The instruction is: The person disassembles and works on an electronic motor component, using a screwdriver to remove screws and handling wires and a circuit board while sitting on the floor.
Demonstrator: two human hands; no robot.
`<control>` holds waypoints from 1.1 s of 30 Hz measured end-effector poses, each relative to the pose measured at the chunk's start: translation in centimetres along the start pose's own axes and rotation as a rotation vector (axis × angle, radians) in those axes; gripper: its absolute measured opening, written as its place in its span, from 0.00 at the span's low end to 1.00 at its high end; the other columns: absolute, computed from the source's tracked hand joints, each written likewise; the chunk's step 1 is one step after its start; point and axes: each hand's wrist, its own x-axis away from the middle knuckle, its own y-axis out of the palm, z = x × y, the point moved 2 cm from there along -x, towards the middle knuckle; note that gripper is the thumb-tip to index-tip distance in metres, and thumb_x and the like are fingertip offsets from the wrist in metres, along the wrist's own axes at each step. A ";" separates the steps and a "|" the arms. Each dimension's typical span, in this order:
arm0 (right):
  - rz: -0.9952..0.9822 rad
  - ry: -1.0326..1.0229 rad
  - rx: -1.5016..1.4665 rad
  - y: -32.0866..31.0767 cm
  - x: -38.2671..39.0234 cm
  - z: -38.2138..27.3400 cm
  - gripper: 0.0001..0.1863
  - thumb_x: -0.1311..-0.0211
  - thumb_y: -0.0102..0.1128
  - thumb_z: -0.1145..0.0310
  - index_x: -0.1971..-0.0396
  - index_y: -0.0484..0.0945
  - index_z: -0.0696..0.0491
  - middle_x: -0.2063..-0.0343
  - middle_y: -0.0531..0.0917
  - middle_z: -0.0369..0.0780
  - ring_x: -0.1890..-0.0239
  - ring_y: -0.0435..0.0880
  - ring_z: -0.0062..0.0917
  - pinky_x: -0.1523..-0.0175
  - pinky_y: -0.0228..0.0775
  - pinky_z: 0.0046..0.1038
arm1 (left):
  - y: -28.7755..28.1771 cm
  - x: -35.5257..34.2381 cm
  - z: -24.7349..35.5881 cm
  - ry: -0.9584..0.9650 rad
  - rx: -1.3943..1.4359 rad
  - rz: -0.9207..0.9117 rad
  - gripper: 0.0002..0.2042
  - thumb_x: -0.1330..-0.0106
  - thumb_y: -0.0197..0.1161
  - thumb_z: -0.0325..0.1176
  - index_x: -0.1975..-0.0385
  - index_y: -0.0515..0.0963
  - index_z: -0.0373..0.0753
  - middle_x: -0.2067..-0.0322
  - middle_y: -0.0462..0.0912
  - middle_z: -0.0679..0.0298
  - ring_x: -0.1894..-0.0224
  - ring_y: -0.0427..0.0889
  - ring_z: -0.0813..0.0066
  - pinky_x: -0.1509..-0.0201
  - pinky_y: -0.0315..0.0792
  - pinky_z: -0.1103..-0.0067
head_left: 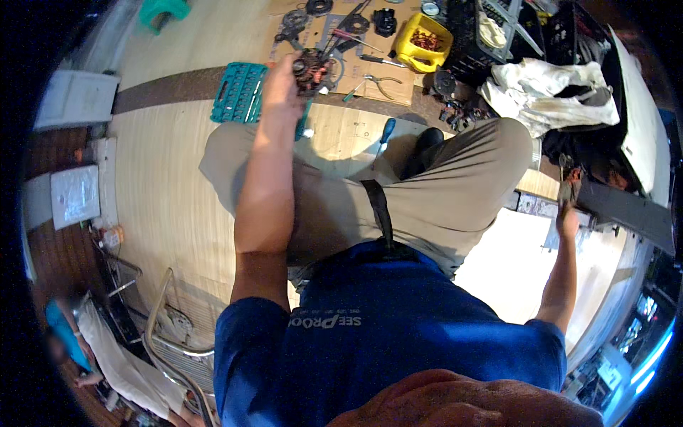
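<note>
My left hand [279, 87] is raised over the cardboard and grips a round motor part with copper windings [311, 72]. Just beside that hand lies a teal tool case [238, 91] with sockets in it. Far out to the right, my right hand [567, 219] is closed around a small item with orange-red parts [571, 186]; its kind is not clear. Pliers [385, 87], a screwdriver with a red handle [353, 37] and dark round machine parts [292, 25] lie on the cardboard [405, 89]. A blue-handled screwdriver [386, 132] is near my legs.
A yellow cut-open container [425, 44] holds copper-coloured pieces. Black crates [473, 53] and a white cloth [548, 92] stand at the far right. A metal-framed chair [160, 320] is at the left. Another person [117, 349] is at the lower left.
</note>
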 end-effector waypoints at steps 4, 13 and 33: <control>-0.471 -0.041 -0.218 1.5 7.5 1.9 0.16 0.41 0.58 0.63 0.56 0.74 0.55 0.62 0.80 0.53 0.60 0.78 0.50 0.58 0.70 0.43 | 2.4 1.2 -0.6 0.113 -0.065 0.102 0.12 0.38 0.56 0.38 0.63 0.76 0.35 0.72 0.82 0.62 0.74 0.81 0.74 0.70 0.75 0.76; 0.585 -0.426 -0.929 -25.2 -1.0 -35.3 0.21 0.47 0.58 0.73 0.51 0.70 0.61 0.51 0.75 0.52 0.46 0.72 0.41 0.42 0.63 0.35 | 5.5 4.9 -0.2 0.220 -0.149 0.068 0.12 0.36 0.56 0.31 0.62 0.73 0.27 0.71 0.79 0.59 0.74 0.79 0.74 0.70 0.75 0.79; -0.132 -0.596 -0.818 -15.4 -13.3 -46.0 0.10 0.41 0.58 0.63 0.67 0.80 0.55 0.72 0.81 0.48 0.68 0.80 0.43 0.63 0.72 0.35 | 6.3 4.1 -0.3 0.058 -0.075 -0.129 0.07 0.40 0.56 0.29 0.66 0.75 0.33 0.74 0.80 0.60 0.77 0.81 0.72 0.76 0.76 0.79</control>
